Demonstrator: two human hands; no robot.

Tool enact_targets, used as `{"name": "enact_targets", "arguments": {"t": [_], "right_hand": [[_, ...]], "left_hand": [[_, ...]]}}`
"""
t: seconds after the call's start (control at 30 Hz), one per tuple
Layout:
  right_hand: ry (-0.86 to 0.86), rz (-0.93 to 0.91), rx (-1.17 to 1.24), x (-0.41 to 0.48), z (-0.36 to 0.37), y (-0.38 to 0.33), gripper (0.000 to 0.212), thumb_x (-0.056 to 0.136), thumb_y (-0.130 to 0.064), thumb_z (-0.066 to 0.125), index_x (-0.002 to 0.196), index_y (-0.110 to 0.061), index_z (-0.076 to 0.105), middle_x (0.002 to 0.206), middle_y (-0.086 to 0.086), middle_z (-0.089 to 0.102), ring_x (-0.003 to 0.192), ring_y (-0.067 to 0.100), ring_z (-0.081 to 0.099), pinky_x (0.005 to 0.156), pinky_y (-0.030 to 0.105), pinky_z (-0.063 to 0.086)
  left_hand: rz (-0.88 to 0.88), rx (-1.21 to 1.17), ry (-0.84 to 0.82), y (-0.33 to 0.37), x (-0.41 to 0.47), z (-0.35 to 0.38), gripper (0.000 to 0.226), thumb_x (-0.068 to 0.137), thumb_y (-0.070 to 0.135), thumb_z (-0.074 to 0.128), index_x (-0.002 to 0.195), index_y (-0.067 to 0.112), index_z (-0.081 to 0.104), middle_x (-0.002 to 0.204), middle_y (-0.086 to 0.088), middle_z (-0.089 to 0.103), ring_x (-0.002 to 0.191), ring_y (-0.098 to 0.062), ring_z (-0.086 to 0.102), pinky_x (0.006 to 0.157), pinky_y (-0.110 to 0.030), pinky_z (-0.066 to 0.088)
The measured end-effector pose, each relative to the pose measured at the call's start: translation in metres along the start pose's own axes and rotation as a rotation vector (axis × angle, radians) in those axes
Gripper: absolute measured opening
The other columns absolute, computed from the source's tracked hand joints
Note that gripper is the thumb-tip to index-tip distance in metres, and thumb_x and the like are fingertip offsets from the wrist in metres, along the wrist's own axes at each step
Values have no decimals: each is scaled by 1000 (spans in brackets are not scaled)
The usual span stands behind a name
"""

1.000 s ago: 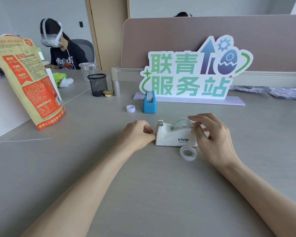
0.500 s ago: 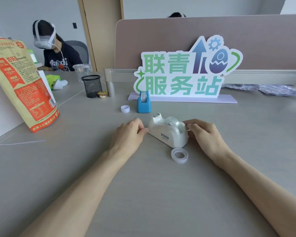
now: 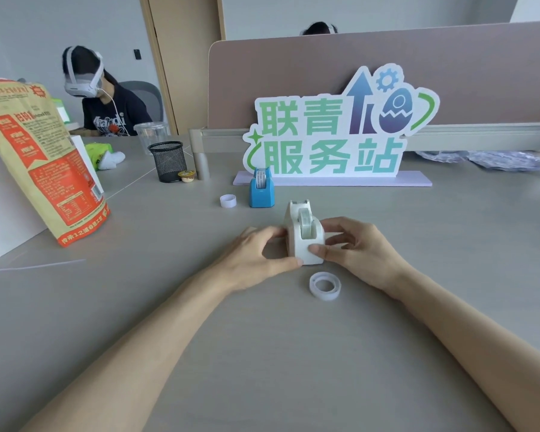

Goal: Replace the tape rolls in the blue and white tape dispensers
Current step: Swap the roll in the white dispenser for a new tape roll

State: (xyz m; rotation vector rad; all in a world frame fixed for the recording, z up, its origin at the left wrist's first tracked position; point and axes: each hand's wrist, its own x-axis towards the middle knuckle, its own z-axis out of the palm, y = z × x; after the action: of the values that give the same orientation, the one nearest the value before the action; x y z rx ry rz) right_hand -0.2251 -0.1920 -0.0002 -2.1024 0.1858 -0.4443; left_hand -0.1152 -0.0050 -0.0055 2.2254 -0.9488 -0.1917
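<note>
White tape dispenser [image 3: 304, 236] stands on the counter [image 3: 262, 353], cutter end pointing away from the person, a tape roll [image 3: 306, 224] seated in its slot. Left hand [image 3: 256, 260] grips its left side, thumb at the near lower corner; right hand [image 3: 359, 251] grips the right side, thumb on the near face. Loose clear tape roll [image 3: 325, 285] lies flat just in front of the dispenser, touching neither hand. Blue tape dispenser [image 3: 261, 192] stands farther back, a small white core [image 3: 228, 201] beside it on the left.
</note>
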Motion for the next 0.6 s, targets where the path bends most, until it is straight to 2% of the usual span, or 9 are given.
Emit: {"name": "enact_targets", "arguments": {"t": [0.07, 0.13, 0.2, 0.27, 0.37, 0.43, 0.5, 0.6], "right_hand": [[18, -3, -73, 8, 2, 3, 40, 78, -38, 75, 115, -27, 65, 112, -14, 68, 97, 7, 66, 90, 32, 52], [46, 8, -161, 20, 4, 7, 40, 82, -43, 69, 119, -27, 64, 113, -11, 68, 105, 10, 63, 92, 30, 49], [75, 37, -269, 34, 7, 11, 43, 85, -48, 62, 120, -24, 62, 120, -5, 67, 114, 16, 60, 97, 34, 46], [82, 71, -340, 50, 8, 14, 45, 86, -53, 56, 119, -22, 60, 123, -2, 66, 117, 22, 58, 99, 41, 45], [80, 101, -401, 74, 9, 22, 43, 92, -52, 46, 116, -19, 56, 118, 4, 68, 112, 31, 59, 94, 43, 46], [74, 106, -476, 89, 10, 30, 39, 96, -49, 40, 111, -16, 53, 112, 10, 68, 107, 35, 58, 89, 41, 44], [72, 106, -535, 102, 10, 36, 35, 99, -44, 35, 108, -15, 50, 110, 12, 66, 105, 35, 57, 83, 37, 38], [42, 125, -586, 118, 9, 43, 29, 101, -41, 31, 103, -15, 44, 110, 14, 65, 103, 35, 56, 78, 34, 32]], "left_hand": [[30, 48, 22, -1, 13, 3, 60, 76, 57, 66, 131, 35, 53, 133, 9, 55, 125, -7, 47, 104, -30, 39], [74, 76, 12, 0, 29, 7, 51, 84, 51, 62, 130, 31, 53, 131, 6, 59, 122, -12, 52, 99, -32, 43], [97, 76, 8, 1, 44, 12, 37, 91, 40, 59, 124, 24, 56, 124, 2, 62, 114, -13, 54, 88, -27, 41], [76, 61, 48, 1, 61, 15, 30, 93, 35, 58, 118, 19, 57, 120, -4, 62, 113, -19, 54, 84, -27, 38], [43, 88, 112, 3, 87, 24, 31, 94, 34, 56, 117, 13, 57, 121, -9, 58, 116, -24, 51, 85, -28, 37], [22, 104, 147, 3, 102, 31, 31, 95, 34, 54, 118, 14, 57, 121, -9, 59, 114, -25, 53, 81, -27, 36], [19, 143, 186, 5, 114, 34, 30, 96, 34, 53, 118, 15, 58, 120, -7, 62, 110, -27, 56, 79, -30, 41], [-5, 222, 216, 7, 126, 35, 32, 96, 36, 50, 121, 16, 57, 119, -7, 63, 108, -31, 57, 84, -38, 48]]}}
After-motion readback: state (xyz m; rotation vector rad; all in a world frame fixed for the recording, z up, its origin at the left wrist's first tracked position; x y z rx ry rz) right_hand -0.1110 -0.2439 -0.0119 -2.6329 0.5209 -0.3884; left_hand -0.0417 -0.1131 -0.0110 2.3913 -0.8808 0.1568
